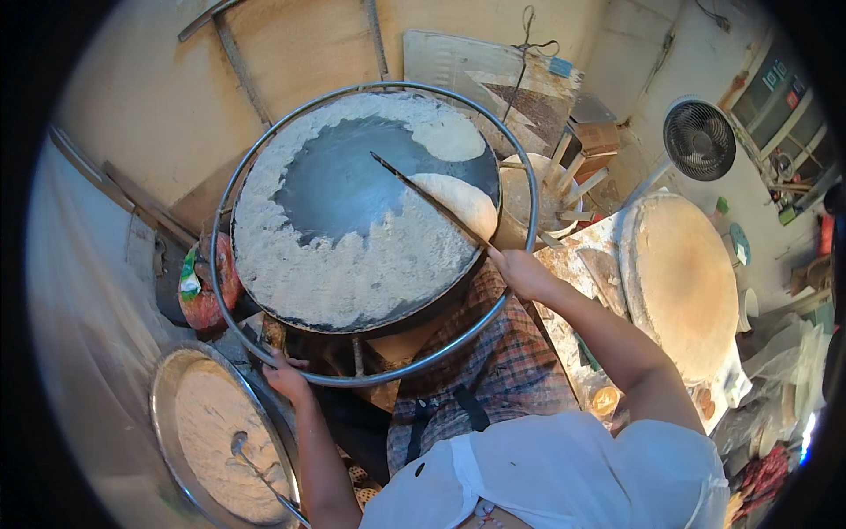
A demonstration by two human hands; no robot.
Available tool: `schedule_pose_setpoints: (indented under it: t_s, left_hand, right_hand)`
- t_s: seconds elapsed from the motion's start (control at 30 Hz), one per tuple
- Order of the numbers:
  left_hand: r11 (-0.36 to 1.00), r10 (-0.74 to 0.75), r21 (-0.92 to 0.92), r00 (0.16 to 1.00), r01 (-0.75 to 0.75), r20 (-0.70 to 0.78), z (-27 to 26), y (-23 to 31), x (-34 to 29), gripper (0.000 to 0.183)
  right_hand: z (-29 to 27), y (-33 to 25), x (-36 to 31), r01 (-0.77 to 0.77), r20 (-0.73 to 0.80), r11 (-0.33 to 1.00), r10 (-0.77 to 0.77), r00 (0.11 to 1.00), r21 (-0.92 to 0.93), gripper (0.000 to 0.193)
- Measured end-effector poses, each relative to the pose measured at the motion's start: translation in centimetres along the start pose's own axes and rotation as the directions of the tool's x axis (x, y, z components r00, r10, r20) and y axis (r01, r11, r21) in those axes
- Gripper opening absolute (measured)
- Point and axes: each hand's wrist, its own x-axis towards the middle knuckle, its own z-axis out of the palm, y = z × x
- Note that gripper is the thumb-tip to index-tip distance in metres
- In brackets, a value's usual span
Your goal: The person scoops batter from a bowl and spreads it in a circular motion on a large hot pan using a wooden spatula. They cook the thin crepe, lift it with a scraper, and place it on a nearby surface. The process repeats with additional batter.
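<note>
A large round griddle (339, 172) sits inside a metal ring rail (231, 181). Pale, lumpy batter (352, 273) lies in a thick band around much of its surface, and the grey middle shows through. My right hand (522, 273) is closed on the near end of a long, thin dark blade (432, 201), which slants over the griddle toward its middle. A rounded pale mass of batter (458, 203) rests along the blade's far-right side. At the lower left of the ring, my left hand (287, 377) is closed on the rail, its fingers partly hidden.
A wide metal basin (198, 414) of pale mix with a ladle (251, 458) stands at lower left. On the right, a table holds a stack of large round flat sheets (679, 273). A fan (699, 138) and an upturned stool (577, 176) are beyond; a red bag (211, 291) sits left.
</note>
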Motion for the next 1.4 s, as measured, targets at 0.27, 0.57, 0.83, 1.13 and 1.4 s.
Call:
schedule_pose_setpoints:
  t_s: [0.27, 0.57, 0.83, 1.13, 1.4]
  left_hand:
    - [0.955, -0.293, -0.024, 0.955, 0.294, 0.044, -5.3, -2.3, -1.4, 0.057]
    - [0.994, -0.093, -0.055, 0.996, 0.093, 0.007, 0.7, -0.9, -1.4, 0.038]
    - [0.994, 0.040, 0.109, 0.989, -0.025, -0.140, -0.5, -0.1, 7.8, 0.044]
    - [0.982, -0.141, 0.109, 0.983, 0.154, -0.114, 0.7, -0.3, 6.4, 0.039]
    - [0.987, -0.151, 0.055, 0.987, 0.153, -0.052, 0.3, -0.1, 7.9, 0.052]
  right_hand:
    - [1.3, -1.8, -4.0, -0.047, 0.111, 0.999, 0.046, 0.993, 0.010, 0.037]
    - [0.9, -1.9, -5.2, 0.085, 0.223, 0.993, -0.102, 0.970, 0.083, 0.033]
    - [-1.7, -2.8, 0.7, -0.072, 0.243, 0.986, 0.034, 0.969, 0.149, 0.035]
    - [-1.2, 0.4, 1.7, 0.283, 0.168, 0.957, -0.270, 0.948, -0.059, 0.020]
    - [-6.3, -6.7, 1.5, -0.425, 0.153, 0.725, 0.412, 0.898, 0.542, 0.035]
